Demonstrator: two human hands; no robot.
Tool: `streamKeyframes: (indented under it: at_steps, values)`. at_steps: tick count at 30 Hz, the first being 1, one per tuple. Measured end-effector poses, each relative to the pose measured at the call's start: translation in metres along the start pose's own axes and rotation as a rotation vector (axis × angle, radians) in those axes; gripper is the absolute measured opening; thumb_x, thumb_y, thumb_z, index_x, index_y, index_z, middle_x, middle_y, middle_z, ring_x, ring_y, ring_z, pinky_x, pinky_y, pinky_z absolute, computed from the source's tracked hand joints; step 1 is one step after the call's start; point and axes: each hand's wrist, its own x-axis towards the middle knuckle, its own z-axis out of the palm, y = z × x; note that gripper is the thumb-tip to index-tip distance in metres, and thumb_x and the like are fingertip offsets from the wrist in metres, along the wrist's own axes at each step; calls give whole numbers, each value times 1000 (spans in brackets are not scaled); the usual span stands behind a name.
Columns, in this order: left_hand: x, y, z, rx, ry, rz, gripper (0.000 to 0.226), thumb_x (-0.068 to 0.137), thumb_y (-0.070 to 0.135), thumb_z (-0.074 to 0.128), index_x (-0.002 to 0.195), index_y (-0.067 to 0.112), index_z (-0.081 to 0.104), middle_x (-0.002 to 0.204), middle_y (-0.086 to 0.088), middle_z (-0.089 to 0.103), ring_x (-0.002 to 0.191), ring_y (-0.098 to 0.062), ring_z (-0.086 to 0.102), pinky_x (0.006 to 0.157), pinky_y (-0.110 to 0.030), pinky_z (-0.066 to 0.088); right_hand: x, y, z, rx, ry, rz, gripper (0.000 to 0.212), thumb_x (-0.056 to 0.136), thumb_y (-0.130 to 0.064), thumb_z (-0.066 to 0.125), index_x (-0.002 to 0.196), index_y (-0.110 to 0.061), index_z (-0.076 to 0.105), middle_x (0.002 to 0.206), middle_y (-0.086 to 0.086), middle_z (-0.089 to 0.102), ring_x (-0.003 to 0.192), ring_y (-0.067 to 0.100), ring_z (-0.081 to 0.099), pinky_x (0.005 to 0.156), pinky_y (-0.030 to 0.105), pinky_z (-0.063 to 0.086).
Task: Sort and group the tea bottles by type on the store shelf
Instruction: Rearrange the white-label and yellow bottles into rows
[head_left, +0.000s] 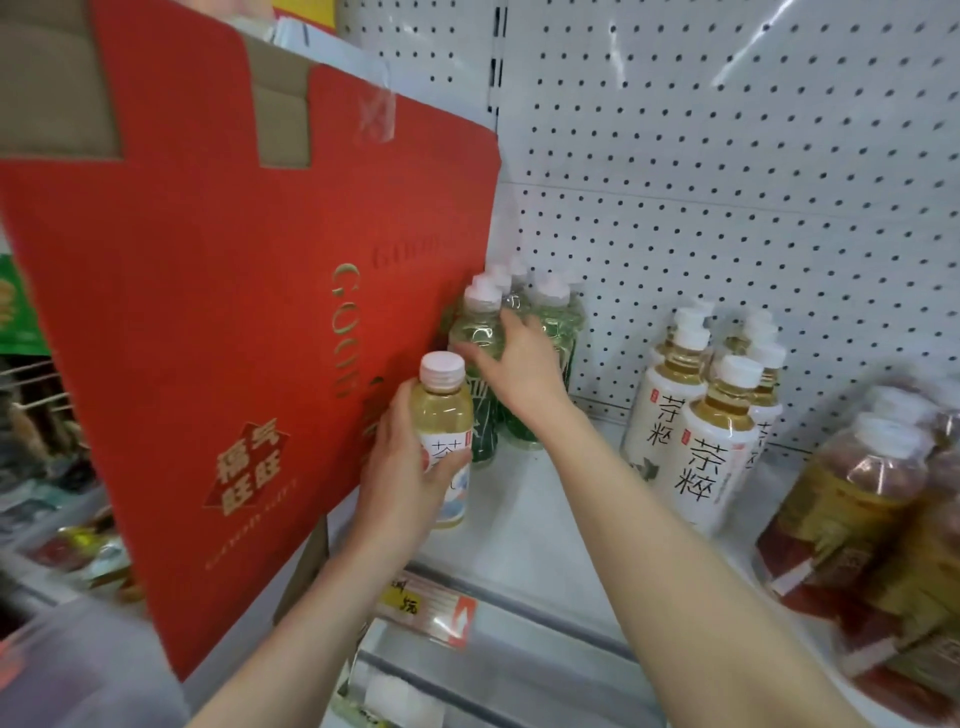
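Note:
My left hand (405, 478) grips a small tea bottle (445, 415) with a pale pink cap, yellow tea and a white label, held upright just above the white shelf (524, 525). Behind it stands a cluster of green-labelled tea bottles (558, 322) with white caps. My right hand (519, 364) wraps around the front green-labelled bottle (475, 332) of that cluster. To the right stand several white-labelled tea bottles (711, 447) with white caps and amber tea.
A large red cardboard box (234, 312) fills the left side, touching the green bottles. Shrink-wrapped bottles with yellow-red labels (862, 509) sit at the far right. White pegboard (727, 182) backs the shelf. A price tag (431, 608) hangs on the shelf's front edge.

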Motion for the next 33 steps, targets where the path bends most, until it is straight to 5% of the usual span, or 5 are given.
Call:
streamKeyframes:
  at_steps: [10, 18, 24, 28, 33]
  values:
    - [0, -4, -2, -89, 15, 0, 84, 73, 17, 85, 142, 27, 39, 133, 4, 58, 117, -16, 56, 93, -31, 44, -10, 5, -13, 15, 11, -15, 70, 96, -53, 55, 150, -12, 36, 150, 14, 38, 131, 32, 48, 104, 43, 42]
    - [-29, 57, 20, -336, -82, 86, 77, 66, 25, 89, 125, 51, 47, 113, 32, 63, 102, 10, 61, 80, -12, 49, -123, 16, -82, 395, -66, -24, 43, 93, -50, 60, 128, -25, 58, 116, -11, 67, 106, 5, 63, 91, 29, 53]
    - [-71, 143, 58, -489, -309, 242, 81, 51, 66, 73, 125, 54, 45, 113, 36, 59, 99, 20, 55, 75, -1, 44, -192, 36, -155, 448, 282, 63, 30, 95, -37, 63, 119, -19, 59, 110, -8, 69, 103, 10, 66, 91, 37, 55]
    - [-95, 200, 85, -562, -547, 417, 73, 66, 67, 73, 132, 46, 50, 127, 22, 59, 114, 1, 59, 95, -32, 52, -245, 62, -221, 455, 484, 112, 27, 96, -38, 61, 117, -20, 62, 108, -7, 72, 103, 10, 68, 92, 39, 56]
    - [-109, 272, 128, -489, -551, 592, 59, 83, 66, 44, 133, 36, 53, 127, 11, 55, 113, -2, 57, 99, -34, 50, -307, 114, -307, 474, 679, 191, 28, 88, -47, 65, 110, -29, 68, 106, -6, 74, 99, 13, 71, 86, 37, 56]
